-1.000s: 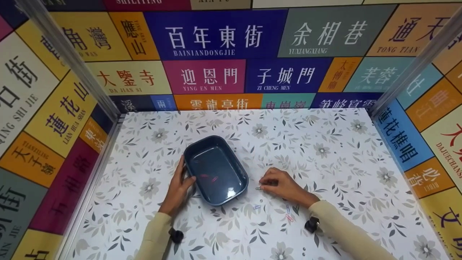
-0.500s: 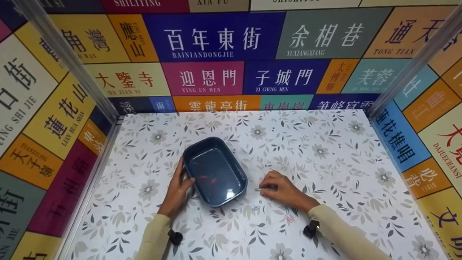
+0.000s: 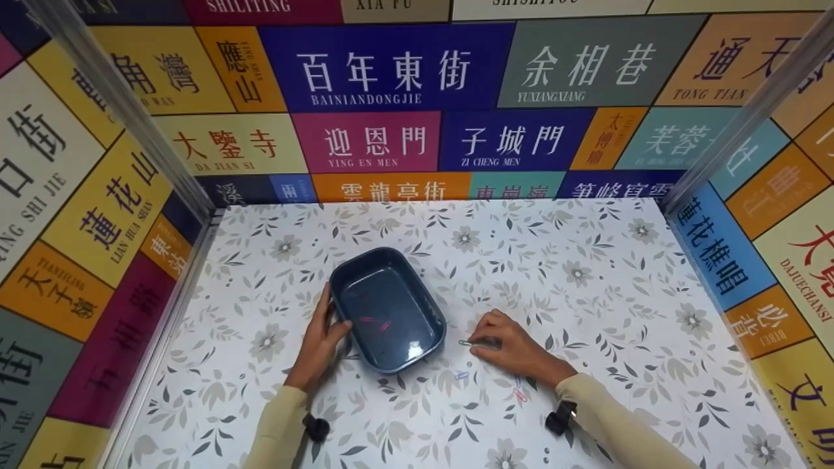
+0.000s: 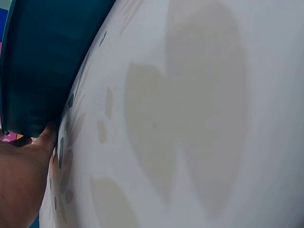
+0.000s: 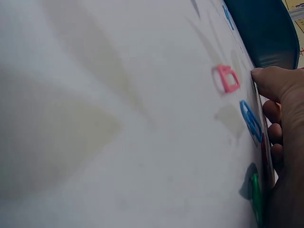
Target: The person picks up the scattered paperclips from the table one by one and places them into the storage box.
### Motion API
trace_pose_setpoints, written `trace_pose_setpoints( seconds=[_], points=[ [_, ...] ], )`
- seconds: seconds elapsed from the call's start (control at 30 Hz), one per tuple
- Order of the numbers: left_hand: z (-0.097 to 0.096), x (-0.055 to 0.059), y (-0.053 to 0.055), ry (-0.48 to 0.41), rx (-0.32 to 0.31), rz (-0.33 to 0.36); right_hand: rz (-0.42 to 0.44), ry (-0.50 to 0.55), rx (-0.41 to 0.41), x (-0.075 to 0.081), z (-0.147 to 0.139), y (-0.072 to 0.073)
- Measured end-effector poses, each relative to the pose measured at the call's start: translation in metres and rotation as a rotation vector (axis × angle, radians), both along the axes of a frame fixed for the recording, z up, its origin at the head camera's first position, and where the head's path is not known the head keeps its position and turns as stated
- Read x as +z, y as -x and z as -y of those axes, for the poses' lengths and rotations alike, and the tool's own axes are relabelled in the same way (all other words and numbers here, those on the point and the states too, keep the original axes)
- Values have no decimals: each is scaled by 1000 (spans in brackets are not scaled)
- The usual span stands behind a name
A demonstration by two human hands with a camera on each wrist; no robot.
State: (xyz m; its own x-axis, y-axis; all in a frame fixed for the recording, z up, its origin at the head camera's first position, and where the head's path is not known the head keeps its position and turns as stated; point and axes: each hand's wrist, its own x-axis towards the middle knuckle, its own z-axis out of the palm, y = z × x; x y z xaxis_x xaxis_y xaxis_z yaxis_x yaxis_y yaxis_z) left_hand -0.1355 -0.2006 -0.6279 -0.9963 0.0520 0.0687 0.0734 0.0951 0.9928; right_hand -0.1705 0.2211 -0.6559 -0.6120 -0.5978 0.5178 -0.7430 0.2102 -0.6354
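Since the green clip (image 3: 464, 342) juts past the fingertips, a loosened pinch could drop it onto the tabletop (image 3: 404, 417), short of the dark blue container (image 3: 388, 309) — a small, slim piece, easily lost. Too hard a push might skid the container.

Right hand (image 3: 511, 342): thumb and finger pinch the clip, near the container but apart from it. Left hand (image 3: 319, 342): fingers extended along the container's outside, thumb by the rim — touching, not clenched.

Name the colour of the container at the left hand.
The container is dark blue, glossy inside; the head view shows it best.
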Motion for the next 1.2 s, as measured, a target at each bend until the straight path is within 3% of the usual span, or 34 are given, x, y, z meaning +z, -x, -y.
trace_pose_setpoints(
  seconds=[0.47,0.8,1.2],
  points=[
    [4,1,-2,9,6,-4,16,-38,-81,0,8,-4],
    [-1,1,-3,16,2,2,-6,29,-82,1,7,-7],
    [0,0,-2,27,-9,11,-14,-23,-91,0,6,-5]
  ],
)
